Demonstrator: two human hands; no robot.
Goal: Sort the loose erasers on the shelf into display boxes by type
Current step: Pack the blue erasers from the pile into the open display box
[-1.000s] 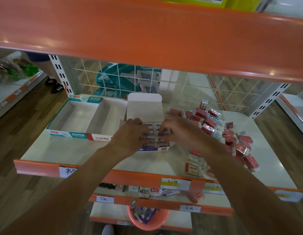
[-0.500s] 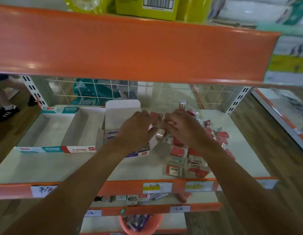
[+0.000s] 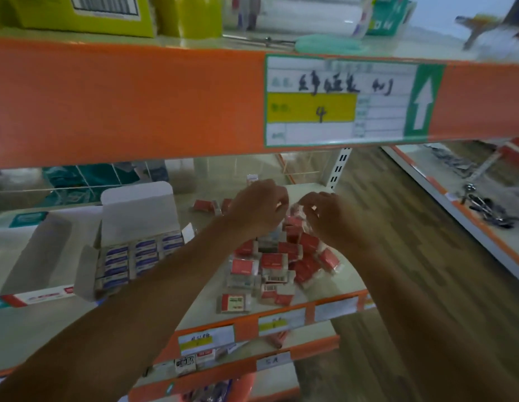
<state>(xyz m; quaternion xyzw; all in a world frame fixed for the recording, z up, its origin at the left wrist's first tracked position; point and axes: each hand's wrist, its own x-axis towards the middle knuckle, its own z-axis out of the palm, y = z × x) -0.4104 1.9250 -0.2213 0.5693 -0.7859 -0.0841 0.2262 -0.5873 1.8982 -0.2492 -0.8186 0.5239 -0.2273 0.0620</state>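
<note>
A heap of loose red-wrapped erasers (image 3: 284, 256) lies on the white shelf (image 3: 348, 274) at centre right. Left of it stands an open white display box (image 3: 136, 250) filled with rows of blue-labelled erasers, its lid flap upright. Both hands hover over the far end of the heap. My left hand (image 3: 259, 207) has its fingers curled down; what they hold is hidden. My right hand (image 3: 330, 216) pinches a clear-wrapped red eraser (image 3: 296, 211) between thumb and fingertips.
An empty divided display box (image 3: 29, 250) sits at the far left of the shelf. The orange edge of the shelf above (image 3: 136, 103) hangs close overhead with a price label (image 3: 345, 100). Lower shelves hold more small erasers (image 3: 185, 364). An aisle with another rack (image 3: 470, 204) lies to the right.
Both hands left the blue-eraser box and moved right to the far part of the red eraser heap. The view swung right and up.
</note>
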